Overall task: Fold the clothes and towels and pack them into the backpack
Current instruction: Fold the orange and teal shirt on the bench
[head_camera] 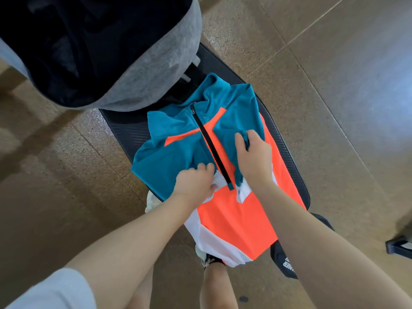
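Note:
A teal, orange and white zip jacket (234, 219) lies front-up on a black padded bench (287, 152). Both teal sleeves are folded in across its chest. My left hand (194, 182) grips the cuff end of the left sleeve beside the black zipper. My right hand (254, 157) pinches the teal fabric of the right sleeve over the orange panel. The grey backpack (151, 70) stands open at the bench's far end, its dark inside facing me.
The bench stands on a brown speckled tile floor (323, 63). My legs and a white shoe (153, 200) show below the jacket's hem. A black metal foot of some equipment (399, 246) sits at the right edge.

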Action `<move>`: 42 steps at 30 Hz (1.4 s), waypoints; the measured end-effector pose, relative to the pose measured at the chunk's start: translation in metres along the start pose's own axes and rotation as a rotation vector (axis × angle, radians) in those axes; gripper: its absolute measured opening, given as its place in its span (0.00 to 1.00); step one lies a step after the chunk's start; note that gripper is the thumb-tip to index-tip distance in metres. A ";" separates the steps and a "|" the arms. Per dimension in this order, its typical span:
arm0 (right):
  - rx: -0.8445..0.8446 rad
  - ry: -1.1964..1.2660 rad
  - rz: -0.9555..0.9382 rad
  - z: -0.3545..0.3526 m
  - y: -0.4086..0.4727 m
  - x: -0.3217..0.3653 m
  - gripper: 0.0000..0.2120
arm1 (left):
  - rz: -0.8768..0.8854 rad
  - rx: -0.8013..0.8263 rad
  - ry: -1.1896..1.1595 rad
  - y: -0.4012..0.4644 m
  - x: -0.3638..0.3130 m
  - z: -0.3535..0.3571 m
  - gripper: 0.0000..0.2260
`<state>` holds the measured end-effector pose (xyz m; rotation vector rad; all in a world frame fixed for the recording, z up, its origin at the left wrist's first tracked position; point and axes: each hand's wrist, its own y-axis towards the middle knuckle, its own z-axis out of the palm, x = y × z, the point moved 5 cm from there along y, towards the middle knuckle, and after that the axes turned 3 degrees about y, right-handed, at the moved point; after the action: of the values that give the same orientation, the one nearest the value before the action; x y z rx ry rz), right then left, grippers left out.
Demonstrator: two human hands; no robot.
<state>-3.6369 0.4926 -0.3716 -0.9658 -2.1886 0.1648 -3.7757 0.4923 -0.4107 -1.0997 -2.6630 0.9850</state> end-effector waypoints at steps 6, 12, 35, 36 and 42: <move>0.193 0.040 -0.083 0.013 -0.004 0.018 0.13 | 0.199 -0.173 -0.042 -0.013 -0.016 0.006 0.17; 0.192 -0.066 -0.006 0.006 -0.037 -0.006 0.11 | 0.113 -0.469 -0.112 -0.023 0.034 -0.023 0.07; -0.201 0.720 0.842 0.068 -0.126 -0.049 0.08 | 0.004 -0.180 -0.204 0.027 0.051 -0.048 0.15; -0.224 0.710 0.859 0.071 -0.124 -0.050 0.07 | -0.001 -0.156 -0.190 0.028 0.055 -0.047 0.16; -0.207 0.585 0.898 0.073 -0.125 -0.075 0.07 | 0.067 -0.159 -0.097 0.029 0.066 -0.049 0.12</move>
<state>-3.7253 0.3646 -0.4196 -1.7965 -1.1500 0.0534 -3.7914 0.5772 -0.3996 -1.2090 -2.8419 0.8715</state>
